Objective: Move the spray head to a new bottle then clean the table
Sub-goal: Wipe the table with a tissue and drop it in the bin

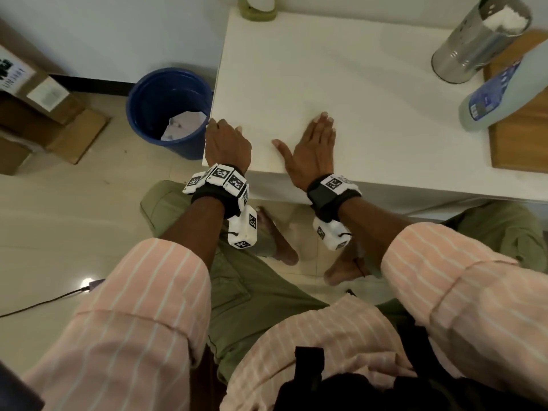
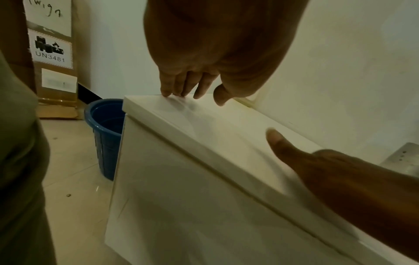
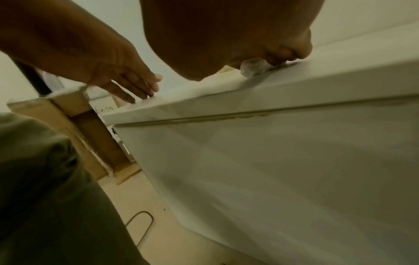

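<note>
My right hand (image 1: pixel 314 143) lies flat, palm down, on the white table (image 1: pixel 341 69) near its front edge, fingers straight. In the right wrist view a small whitish wad (image 3: pixel 252 67) shows under that palm (image 3: pixel 226 35); what it is I cannot tell. At the table's front left corner my left hand (image 1: pixel 226 137) touches the top with its fingertips (image 2: pixel 172 93) and holds nothing. A pale bottle with a blue label (image 1: pixel 501 90) stands on a wooden board (image 1: pixel 519 143) at the right; its top is out of frame. No spray head is in view.
A steel canister (image 1: pixel 480 40) with white tissue stands at the back right. A greenish object (image 1: pixel 258 10) sits at the table's far edge. On the floor to the left are a blue bin (image 1: pixel 166 108) holding crumpled paper and cardboard boxes (image 1: pixel 44 114).
</note>
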A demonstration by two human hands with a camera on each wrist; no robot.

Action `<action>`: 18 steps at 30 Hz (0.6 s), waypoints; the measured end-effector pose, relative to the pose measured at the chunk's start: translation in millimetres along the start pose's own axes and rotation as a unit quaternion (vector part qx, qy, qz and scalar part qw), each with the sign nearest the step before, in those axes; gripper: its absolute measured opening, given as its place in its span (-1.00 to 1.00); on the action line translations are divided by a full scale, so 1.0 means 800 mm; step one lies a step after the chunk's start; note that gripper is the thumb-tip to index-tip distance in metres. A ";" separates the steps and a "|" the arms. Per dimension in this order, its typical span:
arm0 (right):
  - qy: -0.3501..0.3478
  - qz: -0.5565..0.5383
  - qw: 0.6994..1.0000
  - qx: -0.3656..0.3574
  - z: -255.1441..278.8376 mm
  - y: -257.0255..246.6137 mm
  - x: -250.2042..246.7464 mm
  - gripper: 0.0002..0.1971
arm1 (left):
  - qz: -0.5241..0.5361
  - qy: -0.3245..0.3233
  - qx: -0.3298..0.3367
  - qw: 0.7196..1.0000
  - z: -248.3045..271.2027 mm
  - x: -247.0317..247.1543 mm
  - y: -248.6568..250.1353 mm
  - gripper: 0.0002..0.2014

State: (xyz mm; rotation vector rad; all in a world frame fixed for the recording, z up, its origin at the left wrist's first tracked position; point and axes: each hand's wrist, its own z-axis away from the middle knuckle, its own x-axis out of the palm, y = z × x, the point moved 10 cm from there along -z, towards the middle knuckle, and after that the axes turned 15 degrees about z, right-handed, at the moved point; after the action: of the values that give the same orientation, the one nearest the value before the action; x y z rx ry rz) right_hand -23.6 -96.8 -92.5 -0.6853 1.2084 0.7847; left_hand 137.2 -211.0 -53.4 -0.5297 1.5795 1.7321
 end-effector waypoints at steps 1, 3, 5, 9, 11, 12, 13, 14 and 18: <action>-0.002 -0.009 1.000 -0.012 -0.004 -0.020 0.002 0.02 | 0.006 -0.003 0.007 1.000 0.002 -0.001 0.003 -0.66; 0.004 0.023 0.996 -0.090 0.001 -0.076 0.002 -0.04 | 0.017 -0.003 0.017 1.000 0.005 -0.003 0.008 -0.65; -0.001 0.070 0.973 -0.218 0.019 -0.138 0.007 -0.16 | 0.044 0.024 0.003 0.999 0.001 -0.013 0.002 -0.64; 0.004 0.204 0.873 -0.444 0.065 -0.201 0.020 -0.34 | 0.081 0.056 -0.040 0.994 -0.006 -0.029 -0.014 -0.66; 0.036 0.221 0.857 -0.465 0.057 -0.195 0.010 -0.25 | 0.084 0.056 -0.052 0.994 -0.011 -0.035 -0.021 -0.67; 0.038 0.218 0.868 -0.443 0.042 -0.179 0.006 -0.18 | 0.083 0.052 -0.055 0.994 -0.011 -0.033 -0.022 -0.66; 0.028 0.201 0.896 -0.395 0.018 -0.163 -0.002 -0.15 | 0.081 0.049 -0.057 0.994 -0.015 -0.034 -0.024 -0.65; 0.013 0.181 0.930 -0.320 -0.010 -0.138 -0.007 -0.13 | 0.079 0.047 -0.059 0.994 -0.017 -0.034 -0.025 -0.64; -0.030 0.142 0.975 -0.167 -0.049 -0.117 -0.015 -0.13 | 0.076 0.044 -0.047 0.995 -0.023 -0.028 -0.015 -0.68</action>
State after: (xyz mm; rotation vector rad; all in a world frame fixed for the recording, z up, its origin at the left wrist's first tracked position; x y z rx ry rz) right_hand 30.1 -183.2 -85.3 -0.7639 1.1427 1.2600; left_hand 157.8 -234.1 -48.2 -0.5491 1.6424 1.9283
